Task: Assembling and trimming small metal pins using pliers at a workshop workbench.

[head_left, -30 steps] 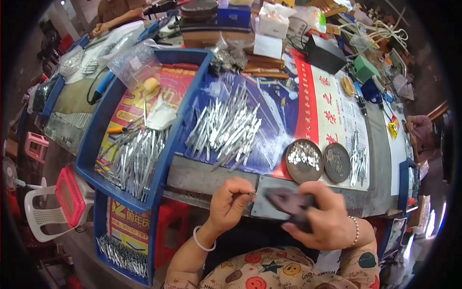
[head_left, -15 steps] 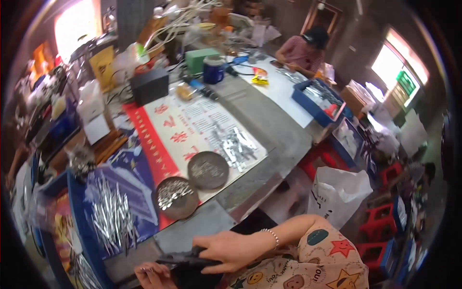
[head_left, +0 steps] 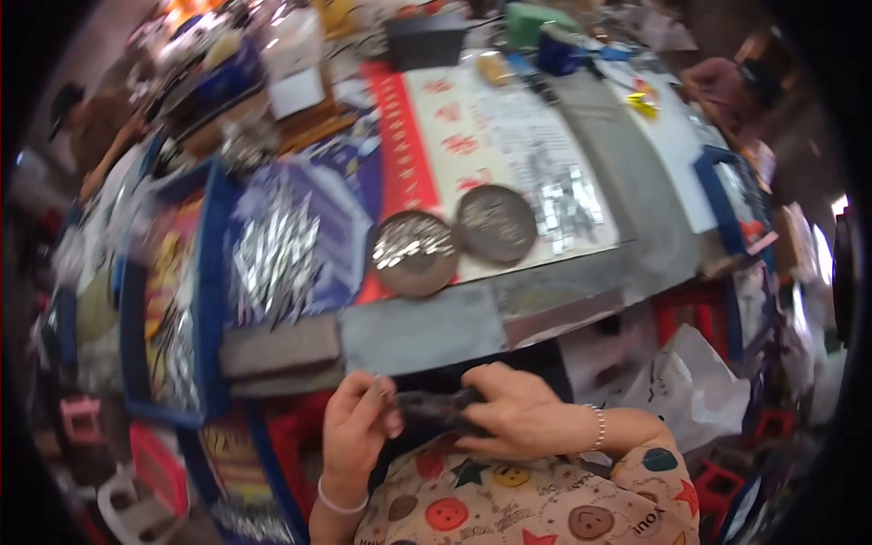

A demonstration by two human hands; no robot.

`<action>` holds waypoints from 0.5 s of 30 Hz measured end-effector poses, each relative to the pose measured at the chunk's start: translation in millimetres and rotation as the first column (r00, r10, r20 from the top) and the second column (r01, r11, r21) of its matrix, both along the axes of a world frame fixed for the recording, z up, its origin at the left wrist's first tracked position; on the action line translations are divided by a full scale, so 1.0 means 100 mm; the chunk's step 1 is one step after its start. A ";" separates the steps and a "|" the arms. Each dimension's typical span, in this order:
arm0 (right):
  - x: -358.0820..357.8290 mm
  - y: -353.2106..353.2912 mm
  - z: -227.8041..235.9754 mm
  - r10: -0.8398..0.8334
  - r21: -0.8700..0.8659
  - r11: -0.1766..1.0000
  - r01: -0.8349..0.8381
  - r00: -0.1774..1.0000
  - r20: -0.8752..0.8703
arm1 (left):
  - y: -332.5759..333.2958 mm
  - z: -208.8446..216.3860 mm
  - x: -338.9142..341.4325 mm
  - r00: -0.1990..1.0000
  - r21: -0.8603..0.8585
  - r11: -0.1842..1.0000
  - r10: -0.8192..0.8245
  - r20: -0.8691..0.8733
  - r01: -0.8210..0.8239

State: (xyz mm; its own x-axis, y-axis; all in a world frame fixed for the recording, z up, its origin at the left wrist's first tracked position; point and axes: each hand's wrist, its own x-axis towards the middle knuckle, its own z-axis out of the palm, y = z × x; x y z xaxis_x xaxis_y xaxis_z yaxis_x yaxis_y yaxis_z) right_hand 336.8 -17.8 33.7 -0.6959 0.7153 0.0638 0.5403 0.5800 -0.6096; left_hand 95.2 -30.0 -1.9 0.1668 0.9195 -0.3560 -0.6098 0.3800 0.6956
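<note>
- Tool [head_left: 434, 411], dark and plier-like, blurred: just off the worktop [head_left: 649, 272] front edge, between the two hands, over the lap.
- Right hand [head_left: 518, 413]: closed round the tool's right end, beaded bracelet [head_left: 598, 427] on wrist.
- Left hand [head_left: 359, 422]: fingers curled, thumb and index pinched; can't tell what's in the pinch. Just beside the tool's left end, contact unclear. Pale bangle [head_left: 342, 500] on wrist.
- Grey plate [head_left: 422, 331]: flat on the worktop, along the front edge, nearest to both hands.
- Left dish [head_left: 416, 271]: round, behind the plate, holds small shiny pieces.
- Right dish [head_left: 497, 224]: round, beside the left dish, farther from the front edge, contents too blurred to name.
- Metal strips [head_left: 277, 245]: loose pile on the blue sheet, left of the dishes.
- Flat metal pieces [head_left: 568, 200]: on the right edge of the printed sheet [head_left: 436, 136], right of the dishes.
- Blue tray [head_left: 218, 300]: toward the worktop's front left corner, more strips inside.
- White bag [head_left: 695, 391]: below the front edge, right side.
</note>
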 end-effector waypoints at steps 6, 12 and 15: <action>-0.03 0.08 -0.01 0.066 -0.015 0.998 -0.065 0.997 0.051 | -0.03 0.03 0.01 0.999 -0.026 1.000 -0.013 0.041 0.014; -0.05 0.13 -0.04 0.050 0.059 0.997 -0.053 0.998 0.040 | -0.05 0.02 -0.03 1.000 -0.015 1.000 -0.018 0.012 0.018; -0.07 0.13 -0.03 0.059 0.060 0.996 -0.065 0.995 0.085 | -0.05 0.00 -0.05 0.999 0.001 1.000 -0.024 -0.023 0.024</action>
